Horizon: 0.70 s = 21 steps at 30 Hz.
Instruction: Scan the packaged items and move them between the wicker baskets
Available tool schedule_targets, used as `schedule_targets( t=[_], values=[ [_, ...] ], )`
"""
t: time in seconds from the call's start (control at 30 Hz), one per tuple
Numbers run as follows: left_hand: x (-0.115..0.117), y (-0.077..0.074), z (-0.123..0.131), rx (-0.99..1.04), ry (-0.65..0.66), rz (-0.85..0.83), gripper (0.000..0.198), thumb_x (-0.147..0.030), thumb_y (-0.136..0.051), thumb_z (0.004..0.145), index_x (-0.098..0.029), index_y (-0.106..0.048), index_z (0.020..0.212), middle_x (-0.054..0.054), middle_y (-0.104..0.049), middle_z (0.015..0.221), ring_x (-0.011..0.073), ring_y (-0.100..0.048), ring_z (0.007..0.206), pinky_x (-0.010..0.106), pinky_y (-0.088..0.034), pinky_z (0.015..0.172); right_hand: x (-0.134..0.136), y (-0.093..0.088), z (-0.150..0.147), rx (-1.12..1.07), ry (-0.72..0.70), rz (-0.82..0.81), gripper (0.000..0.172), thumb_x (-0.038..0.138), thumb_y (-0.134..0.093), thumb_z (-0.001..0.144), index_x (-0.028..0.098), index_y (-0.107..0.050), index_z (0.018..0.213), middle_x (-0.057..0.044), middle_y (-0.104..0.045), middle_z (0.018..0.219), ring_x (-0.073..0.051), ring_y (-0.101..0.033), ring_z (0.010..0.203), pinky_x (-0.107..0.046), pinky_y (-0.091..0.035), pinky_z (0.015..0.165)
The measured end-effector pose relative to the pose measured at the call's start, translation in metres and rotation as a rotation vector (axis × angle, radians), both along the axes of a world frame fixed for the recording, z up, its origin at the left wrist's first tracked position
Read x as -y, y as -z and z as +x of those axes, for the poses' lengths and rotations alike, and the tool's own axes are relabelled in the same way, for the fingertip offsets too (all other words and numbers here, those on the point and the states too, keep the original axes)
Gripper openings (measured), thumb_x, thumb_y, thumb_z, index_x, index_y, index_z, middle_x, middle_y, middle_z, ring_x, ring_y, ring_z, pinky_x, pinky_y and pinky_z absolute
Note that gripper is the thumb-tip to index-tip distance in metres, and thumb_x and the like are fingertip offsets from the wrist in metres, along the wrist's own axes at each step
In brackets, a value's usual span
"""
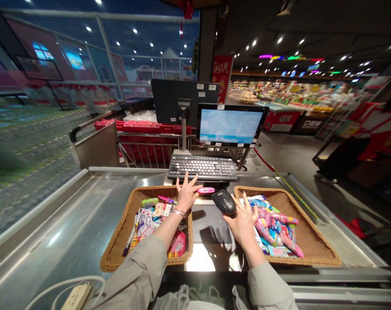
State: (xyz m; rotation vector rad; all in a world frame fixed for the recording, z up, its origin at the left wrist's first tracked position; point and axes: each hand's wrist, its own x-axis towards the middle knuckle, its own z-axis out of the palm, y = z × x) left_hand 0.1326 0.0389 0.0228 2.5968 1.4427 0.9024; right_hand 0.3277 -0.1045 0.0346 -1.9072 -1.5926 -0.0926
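Between the thumb and fingers of my left hand (pixel 186 196) is a small pink item (pixel 206 190) with a pale label, its exact kind unclear. The other fingers of that hand spread up toward the black keyboard (pixel 201 167). My right hand (pixel 242 218) grips a black barcode scanner (pixel 223 202), whose head faces the pink item. Under my left forearm, a wicker basket (pixel 115 241) contains several small packets and a green item. Another wicker basket (pixel 321 241), to the right, carries pink and blue packaged goods beside my right hand.
A lit monitor (pixel 229 125) stands behind the keyboard, beside a second screen (pixel 179 101) seen from its back. The metal counter (pixel 95 206) has raised side edges. A power strip (pixel 76 297) with a white cable lies front left. Behind stands a metal cart (pixel 150 146).
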Motion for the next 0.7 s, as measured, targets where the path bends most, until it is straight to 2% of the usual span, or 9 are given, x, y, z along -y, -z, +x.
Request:
schedule_targets(
  t=[0.2, 0.43, 0.7],
  values=[
    [0.0017, -0.0026, 0.0033, 0.004, 0.013, 0.004, 0.030, -0.027, -0.062, 0.086, -0.039, -0.070, 0.111, -0.006, -0.044, 0.150, 0.0306, -0.009, 0.150, 0.070, -0.003, 0.115, 0.0023, -0.0017, 0.0009, 0.015, -0.020, 0.001, 0.022, 0.031, -0.060, 0.076, 0.026, -0.074, 0.092, -0.004, -0.062, 0.132, -0.032, -0.025, 0.143, -0.063, -0.006, 0.111],
    [0.0038, -0.0072, 0.0030, 0.009, 0.011, -0.010, 0.030, -0.028, -0.062, 0.086, -0.039, -0.070, 0.112, -0.005, -0.044, 0.150, 0.0325, -0.012, 0.150, 0.071, -0.004, 0.115, 0.0049, -0.0070, -0.0028, 0.031, -0.038, -0.007, 0.025, 0.029, -0.062, 0.074, 0.029, -0.073, 0.097, -0.002, -0.062, 0.132, -0.032, -0.025, 0.144, -0.064, -0.008, 0.111],
    [0.0055, -0.0066, 0.0017, 0.011, 0.010, 0.003, 0.031, -0.027, -0.063, 0.085, -0.039, -0.070, 0.112, -0.004, -0.045, 0.149, 0.0315, -0.012, 0.150, 0.070, -0.003, 0.115, 0.0072, -0.0100, -0.0044, 0.049, -0.066, -0.009, 0.027, 0.027, -0.062, 0.073, 0.028, -0.073, 0.097, -0.004, -0.062, 0.132, -0.033, -0.026, 0.144, -0.065, -0.008, 0.111]
  ],
)
